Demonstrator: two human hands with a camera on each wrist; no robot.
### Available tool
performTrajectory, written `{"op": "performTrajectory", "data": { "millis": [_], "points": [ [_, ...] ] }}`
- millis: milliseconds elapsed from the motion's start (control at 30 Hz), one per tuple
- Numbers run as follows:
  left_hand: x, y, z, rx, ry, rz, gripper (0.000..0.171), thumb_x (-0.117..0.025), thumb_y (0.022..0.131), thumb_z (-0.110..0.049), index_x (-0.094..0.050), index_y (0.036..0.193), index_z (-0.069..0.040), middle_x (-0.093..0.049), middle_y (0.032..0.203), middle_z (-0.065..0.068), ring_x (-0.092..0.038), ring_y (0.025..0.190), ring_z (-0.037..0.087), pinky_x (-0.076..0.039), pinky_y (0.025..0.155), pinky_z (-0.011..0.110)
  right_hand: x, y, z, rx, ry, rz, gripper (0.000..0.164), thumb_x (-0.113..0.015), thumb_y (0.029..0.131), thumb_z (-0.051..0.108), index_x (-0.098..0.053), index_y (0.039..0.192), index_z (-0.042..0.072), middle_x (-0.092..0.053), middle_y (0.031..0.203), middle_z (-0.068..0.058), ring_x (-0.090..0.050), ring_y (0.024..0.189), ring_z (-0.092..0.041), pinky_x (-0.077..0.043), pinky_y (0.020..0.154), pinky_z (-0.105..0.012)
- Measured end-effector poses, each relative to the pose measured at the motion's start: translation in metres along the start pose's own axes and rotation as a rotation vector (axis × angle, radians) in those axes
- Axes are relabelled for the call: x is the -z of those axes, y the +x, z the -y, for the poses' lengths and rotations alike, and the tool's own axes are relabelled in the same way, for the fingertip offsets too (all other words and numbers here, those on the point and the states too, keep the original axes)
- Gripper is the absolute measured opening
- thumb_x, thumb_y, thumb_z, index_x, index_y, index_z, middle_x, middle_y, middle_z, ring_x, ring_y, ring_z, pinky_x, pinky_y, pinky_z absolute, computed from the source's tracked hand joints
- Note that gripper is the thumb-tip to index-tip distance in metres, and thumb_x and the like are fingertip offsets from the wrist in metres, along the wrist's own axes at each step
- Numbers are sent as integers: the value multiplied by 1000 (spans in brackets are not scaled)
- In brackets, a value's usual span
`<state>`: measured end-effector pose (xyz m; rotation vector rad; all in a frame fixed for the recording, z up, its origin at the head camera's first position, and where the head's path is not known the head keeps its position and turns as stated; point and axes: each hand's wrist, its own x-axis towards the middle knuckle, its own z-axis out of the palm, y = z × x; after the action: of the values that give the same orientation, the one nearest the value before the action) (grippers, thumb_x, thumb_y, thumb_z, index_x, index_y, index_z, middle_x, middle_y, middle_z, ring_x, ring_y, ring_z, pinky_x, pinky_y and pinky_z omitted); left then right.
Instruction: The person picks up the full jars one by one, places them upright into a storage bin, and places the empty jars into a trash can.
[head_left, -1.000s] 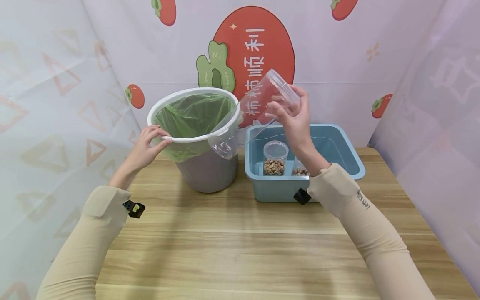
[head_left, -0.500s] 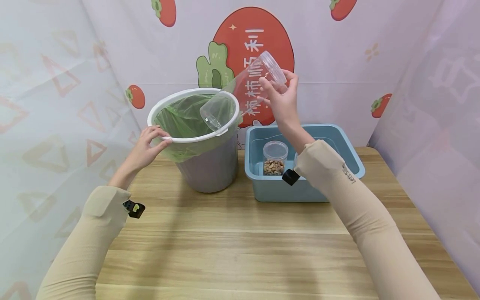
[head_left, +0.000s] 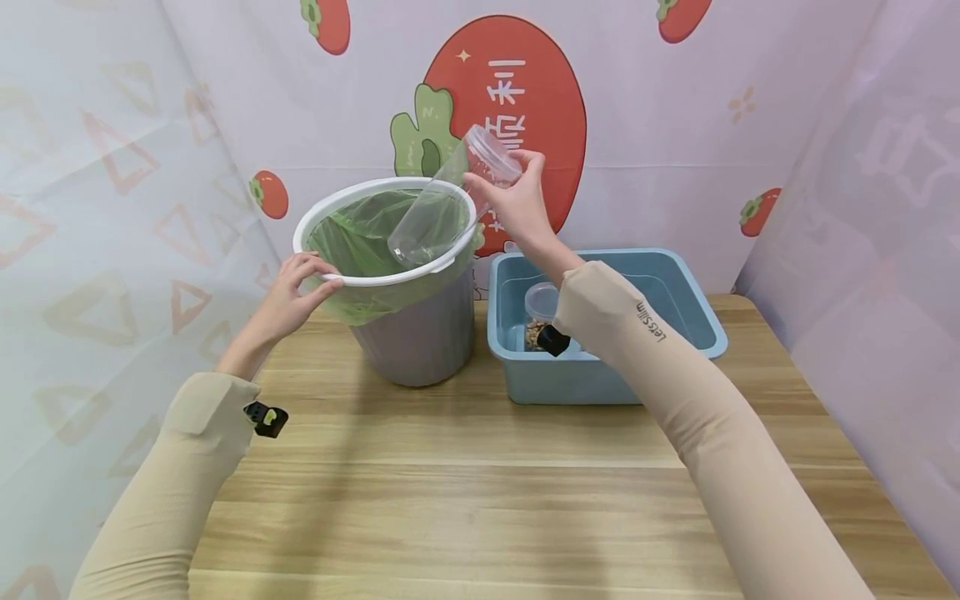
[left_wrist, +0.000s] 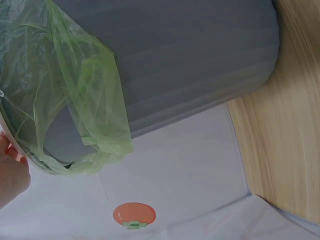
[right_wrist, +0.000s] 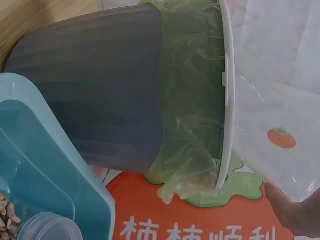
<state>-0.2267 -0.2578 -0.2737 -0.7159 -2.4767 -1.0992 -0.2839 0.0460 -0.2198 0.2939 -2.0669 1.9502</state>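
In the head view, my left hand (head_left: pixel 294 292) grips the white rim of a grey trash bin (head_left: pixel 420 346), its fingers over the edge and the thumb on the near side. A green bin liner (head_left: pixel 348 229) is folded over that rim. My right hand (head_left: pixel 513 200) holds a tall clear plastic jar (head_left: pixel 438 204) near its ribbed, lid-like end. The jar looks empty and tilts down to the left, its lower end inside the bin's mouth. In the right wrist view the right hand (right_wrist: pixel 295 215) shows only partly, at the lower right.
Right of the bin stands a blue plastic tub (head_left: pixel 536 383). Inside it is a smaller lidded clear jar (head_left: pixel 540 300) of nut-like pieces, partly hidden by the right wrist's camera. Everything rests on a wooden table (head_left: pixel 450 500), with printed cloth walls (head_left: pixel 652 108) around.
The right hand has carried the clear jar left, from over the tub to the bin; the jar's lower end has gone into the bin's opening. The left hand stays on the rim.
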Motion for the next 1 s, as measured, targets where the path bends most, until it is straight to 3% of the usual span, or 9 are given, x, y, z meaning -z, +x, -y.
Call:
{"op": "performTrajectory", "data": {
  "millis": [200, 367, 500, 667, 867, 1000],
  "points": [
    [-1, 3, 24, -6, 12, -5, 11, -61, 81, 1, -59, 89, 7, -46, 103, 20, -28, 116, 38, -17, 96, 55, -9, 2, -1, -73, -141, 85, 72, -69, 74, 33, -23, 124, 10, -39, 121, -9, -45, 105, -18, -43, 81, -24],
    [0, 3, 23, -23, 15, -5, 11, -61, 81, 0, -59, 89, 8, -46, 102, 20, -29, 116, 39, -18, 96, 55, -12, 3, 0, -145, -293, 208, 66, -67, 76, 37, -32, 124, 8, -43, 118, -10, -46, 102, -17, -45, 78, -24],
    [1, 1, 15, -29, 23, -2, 10, -59, 80, 5, -58, 88, 10, -46, 100, 23, -28, 114, 42, -18, 95, 56, -9, 1, 2, -154, -386, 293, 58, -63, 79, 39, -41, 124, 11, -46, 118, -9, -47, 103, -17, -46, 78, -27],
    [2, 0, 0, -42, 18, -2, 10, -58, 80, 7, -56, 87, 13, -46, 98, 27, -28, 112, 47, -17, 95, 58, 2, -9, 0, -69, -404, 367, 47, -61, 83, 31, -46, 120, 8, -51, 113, -10, -50, 101, -20, -47, 78, -31],
    [5, 1, 14, -33, 53, 6, 14, -61, 81, -1, -60, 92, 8, -52, 100, 24, -30, 118, 44, -17, 100, 53, 22, -29, -4, 71, -416, 445, 38, -62, 83, 20, -51, 114, 2, -55, 110, -12, -54, 102, -23, -47, 82, -33],
    [5, -3, 10, -39, 113, -14, 23, -62, 82, -10, -61, 100, 5, -51, 110, 25, -31, 120, 42, -20, 100, 53, 40, -47, -6, 119, -459, 478, 36, -63, 82, 19, -52, 113, 4, -55, 111, -8, -55, 101, -21, -45, 85, -33]
  ]
}}
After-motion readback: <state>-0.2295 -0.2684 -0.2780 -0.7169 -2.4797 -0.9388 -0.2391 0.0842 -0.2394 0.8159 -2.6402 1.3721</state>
